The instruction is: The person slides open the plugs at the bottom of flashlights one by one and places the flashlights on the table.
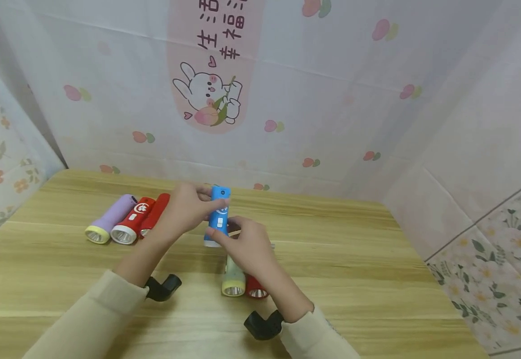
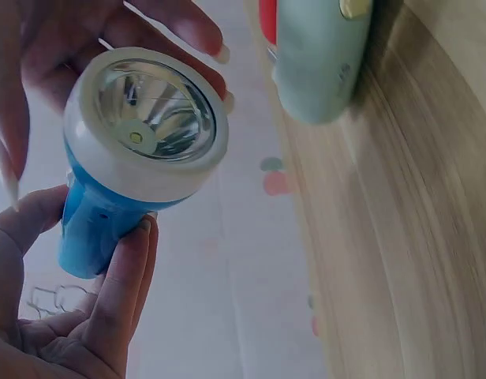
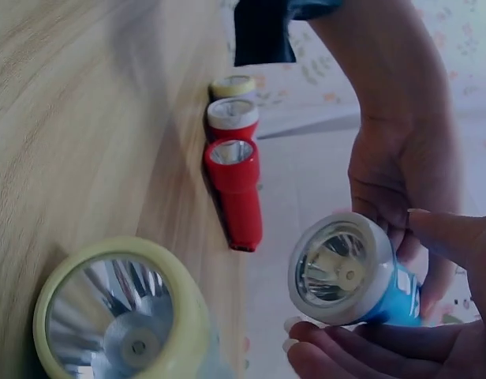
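Note:
A blue flashlight [image 1: 217,219] with a white head is held up over the table, its lens end down in the head view. My left hand [image 1: 187,207] pinches its narrow rear body between thumb and fingers, seen from below in the left wrist view. Around the white head [image 2: 148,170] is my right hand [image 1: 251,244], fingers extended and thumb apart from the rim in the left wrist view. Whether its fingertips touch the flashlight, I cannot tell. Under the right hand lie a pale green flashlight [image 1: 234,276] with a yellow rim and a red flashlight [image 1: 257,288], partly hidden.
At the left of the wooden table [image 1: 354,279], a purple flashlight [image 1: 115,214], a red flashlight with a white rim [image 1: 134,219] and an all-red flashlight [image 3: 235,197] lie side by side. A printed curtain [image 1: 309,99] hangs behind the table.

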A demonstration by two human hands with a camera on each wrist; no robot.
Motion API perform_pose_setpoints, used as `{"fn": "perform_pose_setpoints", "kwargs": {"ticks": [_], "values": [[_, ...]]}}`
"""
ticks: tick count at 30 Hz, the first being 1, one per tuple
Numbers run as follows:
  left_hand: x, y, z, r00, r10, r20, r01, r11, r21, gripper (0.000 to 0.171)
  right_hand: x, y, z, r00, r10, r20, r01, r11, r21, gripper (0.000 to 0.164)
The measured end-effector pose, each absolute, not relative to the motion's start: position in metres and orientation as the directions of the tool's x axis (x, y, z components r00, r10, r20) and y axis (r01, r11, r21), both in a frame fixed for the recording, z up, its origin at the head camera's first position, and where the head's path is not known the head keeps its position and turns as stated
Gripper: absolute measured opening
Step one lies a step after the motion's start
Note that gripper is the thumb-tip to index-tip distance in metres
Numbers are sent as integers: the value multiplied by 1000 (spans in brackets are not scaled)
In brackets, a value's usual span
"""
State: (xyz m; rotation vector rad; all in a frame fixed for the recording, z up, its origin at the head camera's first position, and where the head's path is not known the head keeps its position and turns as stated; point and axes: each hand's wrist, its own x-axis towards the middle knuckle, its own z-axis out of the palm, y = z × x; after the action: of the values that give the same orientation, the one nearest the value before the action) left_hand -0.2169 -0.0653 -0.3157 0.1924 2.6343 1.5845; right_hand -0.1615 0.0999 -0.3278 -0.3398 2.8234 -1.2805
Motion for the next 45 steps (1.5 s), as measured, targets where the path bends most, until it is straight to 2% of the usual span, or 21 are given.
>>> {"fn": "perform_pose_setpoints", "kwargs": {"ticks": [6, 17, 29, 33, 45], "values": [[-203, -52, -308, -986, 145, 78, 144, 523, 840, 63, -161, 112, -326, -980, -195, 43, -155, 606, -780, 51], [-188, -30, -298, -964, 203, 174, 243, 398, 885, 55, -156, 136, -325, -980, -166, 106, -180, 536, -825, 42], [-166, -18, -287, -957, 205, 205, 267, 347, 899, 50, -145, 154, -316, -975, -173, 137, -202, 451, -869, 30], [-162, -18, -287, -958, 192, 212, 269, 353, 896, 47, -143, 156, -313, -975, -175, 136, -203, 467, -861, 26], [-161, -21, -292, -959, 198, 202, 264, 367, 892, 49, -140, 155, -314, -969, -195, 154, -234, 508, -829, 29]]}}
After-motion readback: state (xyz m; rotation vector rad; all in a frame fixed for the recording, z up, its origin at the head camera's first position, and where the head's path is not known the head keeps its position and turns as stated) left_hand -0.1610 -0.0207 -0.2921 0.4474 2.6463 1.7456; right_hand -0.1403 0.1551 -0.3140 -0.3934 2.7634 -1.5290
